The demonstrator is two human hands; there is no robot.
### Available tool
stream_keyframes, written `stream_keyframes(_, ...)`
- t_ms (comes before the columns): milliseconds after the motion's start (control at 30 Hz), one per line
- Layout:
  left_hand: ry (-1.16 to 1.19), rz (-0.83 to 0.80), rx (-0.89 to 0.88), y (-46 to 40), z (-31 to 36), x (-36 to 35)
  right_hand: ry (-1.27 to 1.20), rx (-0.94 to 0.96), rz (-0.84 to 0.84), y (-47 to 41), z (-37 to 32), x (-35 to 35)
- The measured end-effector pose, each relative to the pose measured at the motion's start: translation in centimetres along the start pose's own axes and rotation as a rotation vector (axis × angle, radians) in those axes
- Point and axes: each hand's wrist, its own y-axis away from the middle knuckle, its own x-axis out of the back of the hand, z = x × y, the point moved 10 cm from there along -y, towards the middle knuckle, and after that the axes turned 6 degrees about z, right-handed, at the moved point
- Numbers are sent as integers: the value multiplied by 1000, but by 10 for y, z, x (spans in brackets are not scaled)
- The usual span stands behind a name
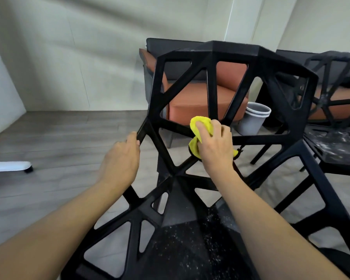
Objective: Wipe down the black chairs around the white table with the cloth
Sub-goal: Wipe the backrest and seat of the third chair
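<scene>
- The right hand (215, 145) was curled over the bunched yellow cloth (200, 130), its fingers gripping the cloth and pressing it onto a strut where the backrest of the near chair (212, 77) met the seat.
- The left hand (122, 158) lay on the chair's left edge, fingertips hooked round a slanting strut with the thumb beside it, holding the frame and nothing else.
- The step in hand looked like wiping the lower back struts. To do it well, I judged the cloth should be wrapped partly round each bar and drawn along its length, so that the sides got cleaned as well as the front face.
- The steadying grip on the left seemed worth keeping, since pressure on the open lattice could rock or slide the chair on the floor (59, 138).
- The joints where struts crossed probably wanted a fold of cloth pushed into the corners.
- White specks lay thick on the seat (190, 249) just below both forearms, so that part appeared not yet wiped; working from the back down to the seat would likely stop grit falling on cleaned parts.
- A second chair (335, 142), to the right and well apart from both hands, also showed a dusty seat.
- Beyond the lattice stood an orange armchair (200, 106) and a grey bin (253, 120).
- A white edge at far left might have been the bench; I could not tell.
</scene>
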Motion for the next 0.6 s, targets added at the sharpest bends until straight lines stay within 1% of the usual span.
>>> stream_keyframes(67,20,-14,13,0,-2,-1,-59,-124,14,12,8,2)
stream_keyframes(167,33,-13,9,2,0,0,-153,-254,-43,27,14,1)
stream_keyframes(233,45,-9,9,1,0,0,-157,-340,-91,36,12,-1)
stream_keyframes(300,66,-18,12,0,-1,-1,-122,-467,-147,52,7,-4)
stream_keyframes(333,69,-18,11,-1,0,-1,-120,-482,-180,61,-2,-5)
stream_keyframes(433,40,-19,10,0,1,1,-194,-355,-358,88,-45,-9)
stream_keyframes(467,38,-16,9,0,2,1,-231,-372,-393,92,-47,-9)
stream_keyframes(500,38,-16,10,0,2,2,-272,-415,-363,88,-43,-6)
stream_keyframes(533,40,-17,10,1,2,3,-307,-450,-277,78,-37,2)
stream_keyframes(600,46,-10,5,1,3,4,-361,-435,-34,48,-31,23)
